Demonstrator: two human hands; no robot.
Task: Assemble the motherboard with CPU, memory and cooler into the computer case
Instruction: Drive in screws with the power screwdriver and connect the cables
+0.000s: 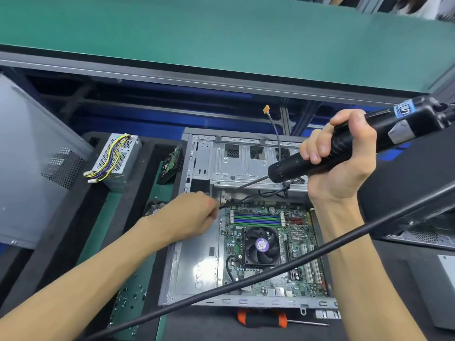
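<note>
While the computer case (197,262) lies open on its side on the bench, the motherboard (273,242) already sits flat in it against the case's right half, its cooler (262,244) near the board's middle and the memory slots (257,219) just beyond it toward the far edge. The step in hand looks like screwing the board down at its far-left corner.

The right hand (339,158) is wrapped around the barrel of an electric screwdriver (344,146), fingers curled tight over the top and thumb beneath. The tool's long axis slants from upper right down to lower left, and its bit (251,183) points at that far-left corner but hangs above it, not yet touching.

The left hand (194,215) sits at the corner itself, fingertips drawn together as if pinching something small; whether that is a screw or the thin black cable (236,203) running past there I cannot tell. This hand is much the nearer to the fixing point.

The bit would need to travel down and leftward along its own axis to meet the fingertips.
</note>
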